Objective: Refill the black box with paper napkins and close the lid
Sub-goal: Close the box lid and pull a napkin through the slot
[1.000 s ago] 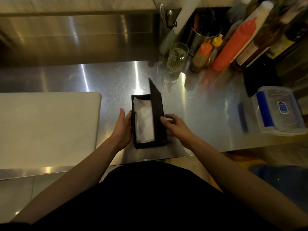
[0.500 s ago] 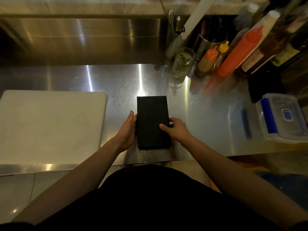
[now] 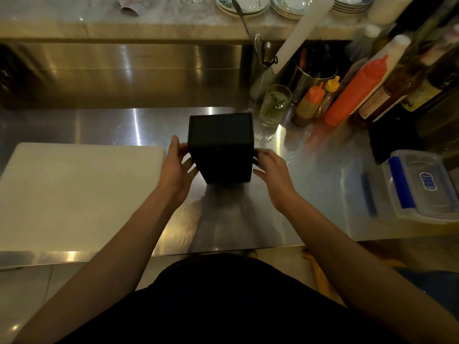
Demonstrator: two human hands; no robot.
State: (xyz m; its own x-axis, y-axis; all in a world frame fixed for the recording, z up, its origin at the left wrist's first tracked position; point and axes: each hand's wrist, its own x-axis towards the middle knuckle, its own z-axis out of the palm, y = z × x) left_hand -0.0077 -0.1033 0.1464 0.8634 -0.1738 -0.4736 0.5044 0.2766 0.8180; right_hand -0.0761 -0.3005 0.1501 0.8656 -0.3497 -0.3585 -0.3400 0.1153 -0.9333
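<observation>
Two hands, left hand (image 3: pixel 176 170) and right hand (image 3: pixel 271 170), clasp the upright black box (image 3: pixel 221 147).

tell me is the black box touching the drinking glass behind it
Apart. The head view shows bare steel counter between the black box and the drinking glass, which stands beyond its far right corner.

Dim warm light, steel counter (image 3: pixel 99 125), marble shelf (image 3: pixel 74 26), tiled floor (image 3: pixel 22 294)

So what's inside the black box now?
Nothing inside shows. The black rectangular box is shut, held between the left hand and right hand above the shiny steel counter. Its dark walls hide whatever it holds.
</observation>
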